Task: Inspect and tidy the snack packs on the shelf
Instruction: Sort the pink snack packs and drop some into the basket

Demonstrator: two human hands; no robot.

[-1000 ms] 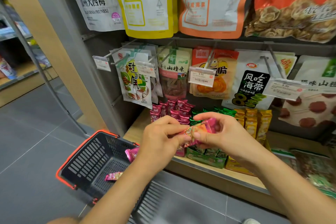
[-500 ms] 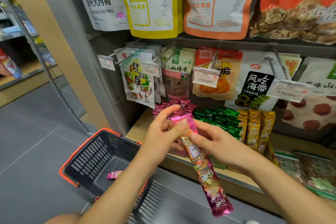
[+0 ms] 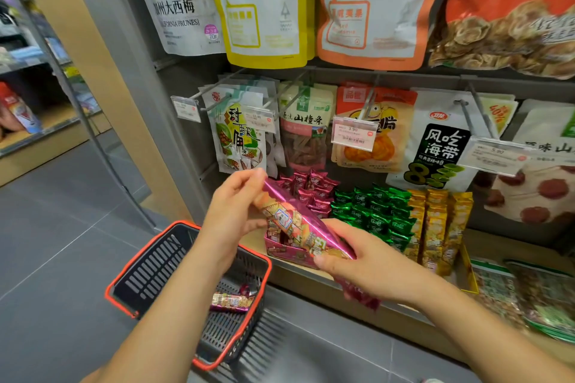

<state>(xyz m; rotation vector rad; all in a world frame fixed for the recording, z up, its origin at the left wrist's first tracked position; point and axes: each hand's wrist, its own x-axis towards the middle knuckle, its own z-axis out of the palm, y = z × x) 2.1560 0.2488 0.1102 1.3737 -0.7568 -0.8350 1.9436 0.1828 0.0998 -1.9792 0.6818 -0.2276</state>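
We see a long, narrow pink snack pack [image 3: 298,224] of shiny, crinkled foil held slantwise in the air, just in front of the shelf [image 3: 504,246] and over the pink cardboard display box [image 3: 281,250]. The left hand [image 3: 231,211] pinches its flat, sealed upper end between thumb and fingertips. The right hand [image 3: 364,261] is curled round its lower part, and the dark pink tail of the wrapper pokes out below the palm, blurred.

Behind it, more pink packs [image 3: 311,186] stand upright in the display box, their foil tops crimped. Beside them to the right stand glossy green packs [image 3: 373,211], then taller gold packs [image 3: 435,221], all in tight rows on the pale wooden shelf. Above them, flat plastic pouches [image 3: 306,130] hang from thin metal pegs, with clear price tags [image 3: 353,134] at the peg ends. Larger matte pouches hang in the row higher up.

Below the left forearm sits a dark plastic basket [image 3: 155,270] with slotted walls and a red rim. One pink pack [image 3: 231,301] lies on its side inside. The basket rests on smooth grey floor tiles [image 3: 62,242].
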